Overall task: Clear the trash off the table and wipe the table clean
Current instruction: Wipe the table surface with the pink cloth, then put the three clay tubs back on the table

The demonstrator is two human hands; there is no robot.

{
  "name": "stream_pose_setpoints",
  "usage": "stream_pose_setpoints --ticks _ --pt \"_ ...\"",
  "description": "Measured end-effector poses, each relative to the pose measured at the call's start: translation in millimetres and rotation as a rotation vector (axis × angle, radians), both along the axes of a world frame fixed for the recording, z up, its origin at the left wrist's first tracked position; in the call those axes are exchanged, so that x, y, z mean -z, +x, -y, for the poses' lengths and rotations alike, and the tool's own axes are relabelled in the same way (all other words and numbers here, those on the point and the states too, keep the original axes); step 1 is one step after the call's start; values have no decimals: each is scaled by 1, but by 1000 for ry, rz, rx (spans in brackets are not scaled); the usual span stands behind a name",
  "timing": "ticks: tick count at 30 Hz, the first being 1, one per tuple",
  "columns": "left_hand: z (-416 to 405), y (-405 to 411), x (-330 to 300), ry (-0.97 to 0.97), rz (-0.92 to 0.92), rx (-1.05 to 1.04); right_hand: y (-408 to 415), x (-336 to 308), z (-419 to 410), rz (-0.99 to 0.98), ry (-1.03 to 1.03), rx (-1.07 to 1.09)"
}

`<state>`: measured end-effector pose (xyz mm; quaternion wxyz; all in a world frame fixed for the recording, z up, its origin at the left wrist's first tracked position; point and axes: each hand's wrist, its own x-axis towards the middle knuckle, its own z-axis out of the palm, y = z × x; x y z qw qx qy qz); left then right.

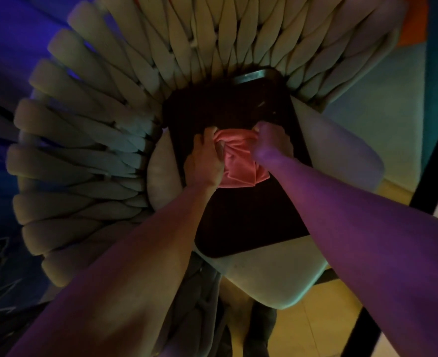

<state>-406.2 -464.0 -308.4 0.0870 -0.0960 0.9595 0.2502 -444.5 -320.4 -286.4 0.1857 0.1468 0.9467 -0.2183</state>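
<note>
A pink cloth [238, 161] is bunched between both my hands above a dark rectangular tray [238, 109]. My left hand [205, 161] grips the cloth's left side with its fingers curled into the folds. Closed on the cloth's upper right corner is my right hand [272, 143]. The cloth's lower edge hangs loose over the tray. The tray lies on the pale seat cushion [341, 155] of a chair, and its surface is dim with a few faint specks near its far right corner.
The chair's curved back [96, 140] of thick woven pale straps wraps around the left and far sides. Yellowish floor [323, 328] shows at the lower right. A dark strip [434, 161] runs diagonally along the right edge. The light is low and purple-tinted.
</note>
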Motion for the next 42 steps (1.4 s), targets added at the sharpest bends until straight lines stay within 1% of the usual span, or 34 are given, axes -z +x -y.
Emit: stream_pose_setpoints --ticks 3,5,9,12,14,18,22,27,32,36,39,42 --pt "4 -3 5 -97 21 53 -1 8 0 2 19 -18" --pt "9 -3 9 -123 23 78 -1 11 0 6 13 -22" --pt "15 -3 8 -194 40 60 3 6 1 12 -14 10" --pt "20 -1 -2 -220 63 45 8 -7 3 28 -63 54" --pt "24 1 -11 -228 51 81 10 -19 3 42 -91 66" --pt "32 10 -32 -241 46 170 20 -48 7 79 -112 11" --pt "37 38 -64 -169 94 153 47 -86 15 80 -130 -105" --pt "39 88 -121 -96 94 164 101 -136 30 48 -99 -258" --pt "54 133 -177 -30 74 174 158 -195 34 -51 -42 -399" --pt "68 170 -222 4 81 138 199 -239 36 -101 -9 -415" --pt "75 201 -252 23 61 145 225 -266 36 -113 -57 -401" --pt "86 240 -282 36 9 136 257 -292 43 -139 -84 -435"
